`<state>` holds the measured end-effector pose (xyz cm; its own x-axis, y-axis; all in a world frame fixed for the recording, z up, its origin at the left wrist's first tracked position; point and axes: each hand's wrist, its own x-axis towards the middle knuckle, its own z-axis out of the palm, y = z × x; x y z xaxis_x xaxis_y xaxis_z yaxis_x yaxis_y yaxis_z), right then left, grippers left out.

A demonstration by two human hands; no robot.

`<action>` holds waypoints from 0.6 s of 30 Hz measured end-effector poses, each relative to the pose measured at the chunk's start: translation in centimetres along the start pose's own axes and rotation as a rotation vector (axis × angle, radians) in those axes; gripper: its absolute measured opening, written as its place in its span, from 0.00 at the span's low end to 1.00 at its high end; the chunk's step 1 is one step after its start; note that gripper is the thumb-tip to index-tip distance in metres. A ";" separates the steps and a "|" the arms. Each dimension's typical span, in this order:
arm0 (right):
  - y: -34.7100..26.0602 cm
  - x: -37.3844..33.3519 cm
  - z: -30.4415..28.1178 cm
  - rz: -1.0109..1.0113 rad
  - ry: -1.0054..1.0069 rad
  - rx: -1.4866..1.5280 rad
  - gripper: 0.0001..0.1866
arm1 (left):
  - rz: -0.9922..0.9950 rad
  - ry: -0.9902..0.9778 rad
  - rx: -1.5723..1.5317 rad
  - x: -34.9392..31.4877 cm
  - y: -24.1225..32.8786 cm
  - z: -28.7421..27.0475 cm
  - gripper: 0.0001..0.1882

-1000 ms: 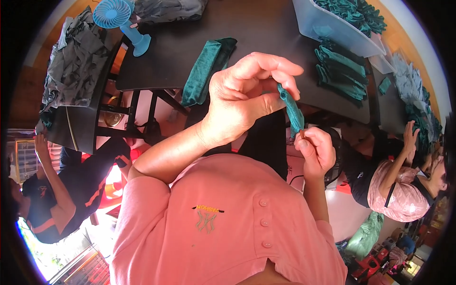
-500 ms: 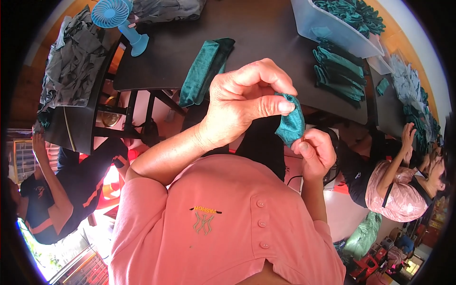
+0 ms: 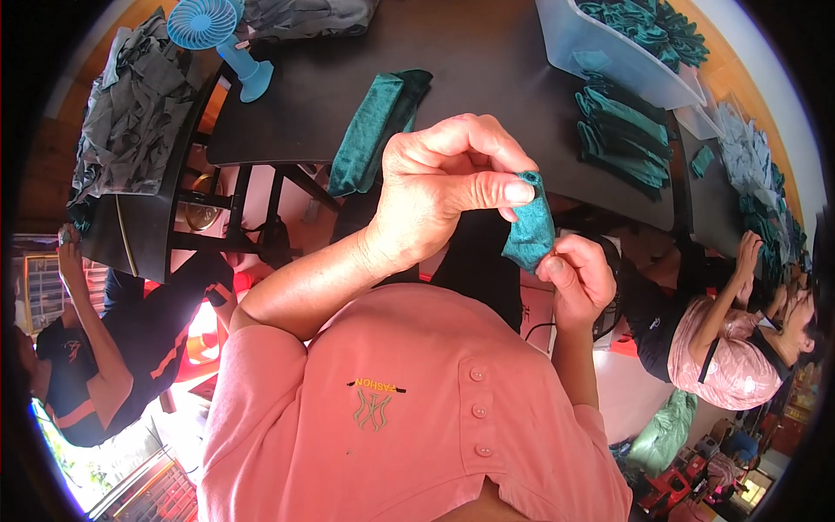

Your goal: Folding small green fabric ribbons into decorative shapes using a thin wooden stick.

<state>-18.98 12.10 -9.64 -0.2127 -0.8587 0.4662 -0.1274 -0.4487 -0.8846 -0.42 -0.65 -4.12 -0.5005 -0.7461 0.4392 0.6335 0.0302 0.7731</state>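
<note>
A small piece of dark green velvet fabric [image 3: 530, 231] is stretched between my two hands, above my lap. Thumb and fingers of my left hand [image 3: 452, 178] pinch its upper end. At its lower corner, my right hand [image 3: 578, 277] holds it in a fingertip pinch; whether a smaller thing sits in those fingertips I cannot make out. Beyond my left hand, near the table's front edge, lies a folded green velvet strip [image 3: 370, 130]. To the right is a stack of green velvet pieces [image 3: 622, 135].
A translucent plastic bin [image 3: 600, 54] of green fabric stands at the far right of the black table [image 3: 478, 61]. A blue fan [image 3: 230, 48] is at the far left, near a grey fabric heap [image 3: 139, 113]. Other people sit at both sides, one in pink [image 3: 726, 348].
My left fingers have moved slightly down on the fabric, and its upper end now looks narrower. My right hand stays nearly in place at the lower corner.
</note>
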 end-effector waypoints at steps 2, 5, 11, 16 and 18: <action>0.0 0.0 0.0 -0.006 0.002 -0.008 0.08 | -0.014 0.006 -0.006 -0.1 0.1 0.2 0.10; 0.1 0.1 0.0 -0.011 -0.004 -0.021 0.08 | -0.062 0.140 -0.110 -0.1 0.2 0.7 0.09; 0.1 0.1 -0.1 -0.007 -0.001 -0.040 0.09 | -0.017 0.076 -0.066 -0.2 -0.4 0.2 0.09; 0.2 0.1 -0.3 -0.030 -0.012 -0.046 0.09 | -0.041 0.073 -0.019 -0.3 -0.3 0.3 0.08; 0.3 0.0 -0.4 -0.029 -0.014 -0.049 0.09 | -0.062 0.077 -0.008 -0.3 -0.1 0.3 0.07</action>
<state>-19.38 12.03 -9.91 -0.1943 -0.8491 0.4912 -0.1808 -0.4612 -0.8687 -0.56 -0.23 -4.18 -0.4925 -0.7951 0.3539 0.6078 -0.0231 0.7938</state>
